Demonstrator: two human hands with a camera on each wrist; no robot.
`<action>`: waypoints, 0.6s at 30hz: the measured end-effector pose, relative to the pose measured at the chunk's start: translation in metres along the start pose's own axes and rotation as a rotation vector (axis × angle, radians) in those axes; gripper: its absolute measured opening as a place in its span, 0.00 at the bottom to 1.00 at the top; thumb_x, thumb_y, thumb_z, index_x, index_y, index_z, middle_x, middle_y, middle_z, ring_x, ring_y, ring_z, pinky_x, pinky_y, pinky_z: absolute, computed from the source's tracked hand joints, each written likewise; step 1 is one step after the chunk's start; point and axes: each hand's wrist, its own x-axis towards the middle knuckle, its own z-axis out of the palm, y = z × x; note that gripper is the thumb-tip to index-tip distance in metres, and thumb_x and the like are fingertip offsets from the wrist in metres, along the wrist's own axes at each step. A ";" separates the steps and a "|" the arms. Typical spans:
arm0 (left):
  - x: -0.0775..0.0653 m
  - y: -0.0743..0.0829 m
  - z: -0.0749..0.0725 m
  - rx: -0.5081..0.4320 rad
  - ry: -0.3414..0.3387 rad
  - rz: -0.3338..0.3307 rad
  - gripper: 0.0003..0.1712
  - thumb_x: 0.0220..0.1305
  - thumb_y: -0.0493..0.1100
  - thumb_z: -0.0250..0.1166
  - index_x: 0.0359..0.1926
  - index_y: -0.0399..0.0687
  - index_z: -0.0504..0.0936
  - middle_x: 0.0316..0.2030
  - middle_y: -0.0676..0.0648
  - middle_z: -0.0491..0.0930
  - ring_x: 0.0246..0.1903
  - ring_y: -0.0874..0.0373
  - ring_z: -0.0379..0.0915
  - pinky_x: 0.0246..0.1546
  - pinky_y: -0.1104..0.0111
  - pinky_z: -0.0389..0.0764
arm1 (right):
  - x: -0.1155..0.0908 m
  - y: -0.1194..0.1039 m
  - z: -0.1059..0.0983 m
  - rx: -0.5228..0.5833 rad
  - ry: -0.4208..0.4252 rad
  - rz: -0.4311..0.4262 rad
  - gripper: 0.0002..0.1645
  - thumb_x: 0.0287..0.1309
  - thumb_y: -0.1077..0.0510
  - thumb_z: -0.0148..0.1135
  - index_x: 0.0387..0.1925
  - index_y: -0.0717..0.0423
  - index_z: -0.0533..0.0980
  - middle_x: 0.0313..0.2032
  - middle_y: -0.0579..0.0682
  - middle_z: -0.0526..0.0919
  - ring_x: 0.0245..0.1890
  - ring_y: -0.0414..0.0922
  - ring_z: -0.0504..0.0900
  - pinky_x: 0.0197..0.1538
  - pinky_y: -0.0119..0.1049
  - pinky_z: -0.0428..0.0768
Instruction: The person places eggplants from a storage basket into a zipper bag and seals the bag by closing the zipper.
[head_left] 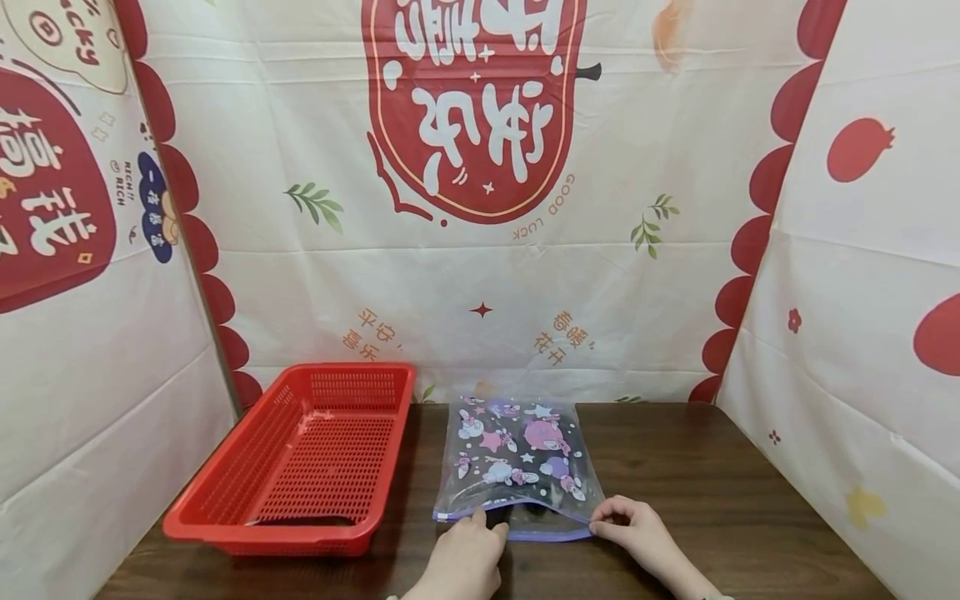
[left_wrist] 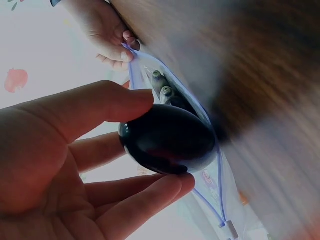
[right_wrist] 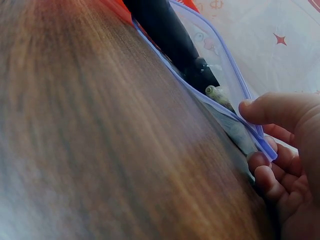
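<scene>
On the table lies a clear zip bag (head_left: pixel 517 458) printed with pink and purple cartoon figures, its purple-edged mouth gaping toward me. My left hand (head_left: pixel 465 558) grips a long, glossy, dark eggplant (left_wrist: pixel 170 140) between thumb and fingers. The far end of that eggplant (right_wrist: pixel 165 35) is inside the bag's mouth. Other dark eggplants (left_wrist: pixel 166 92) with pale green stem ends lie within the bag, partly hidden. With thumb and fingers, my right hand (head_left: pixel 637 533) pinches the right corner of the bag's mouth. The slider (head_left: pixel 442 517) sits at the left corner.
A red perforated plastic basket (head_left: pixel 405 433) stands left of the bag. A long dark object (head_left: pixel 303 521) lies inside it by the near wall, mostly hidden. The brown wooden table (head_left: pixel 675 458) is bordered by printed cloth walls (head_left: pixel 480 275) at the back and sides.
</scene>
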 end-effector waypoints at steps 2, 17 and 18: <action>0.000 0.000 0.000 0.003 0.009 0.001 0.18 0.38 0.38 0.73 0.36 0.49 0.83 0.28 0.45 0.74 0.24 0.53 0.75 0.18 0.63 0.74 | 0.000 0.000 0.000 -0.002 0.000 -0.004 0.05 0.49 0.62 0.71 0.27 0.56 0.80 0.24 0.41 0.77 0.25 0.33 0.73 0.31 0.30 0.72; 0.000 0.002 0.004 0.012 0.040 0.024 0.17 0.36 0.41 0.77 0.30 0.48 0.80 0.28 0.47 0.73 0.21 0.54 0.74 0.16 0.65 0.72 | 0.000 0.000 0.001 0.041 0.002 -0.016 0.05 0.50 0.64 0.71 0.27 0.57 0.80 0.24 0.41 0.78 0.25 0.33 0.72 0.30 0.30 0.72; 0.000 0.002 0.004 0.010 0.036 0.025 0.17 0.36 0.41 0.77 0.30 0.48 0.80 0.29 0.47 0.72 0.21 0.54 0.73 0.16 0.65 0.72 | 0.000 0.000 0.001 0.048 -0.002 -0.026 0.05 0.51 0.64 0.70 0.28 0.58 0.80 0.25 0.41 0.78 0.25 0.33 0.73 0.30 0.30 0.72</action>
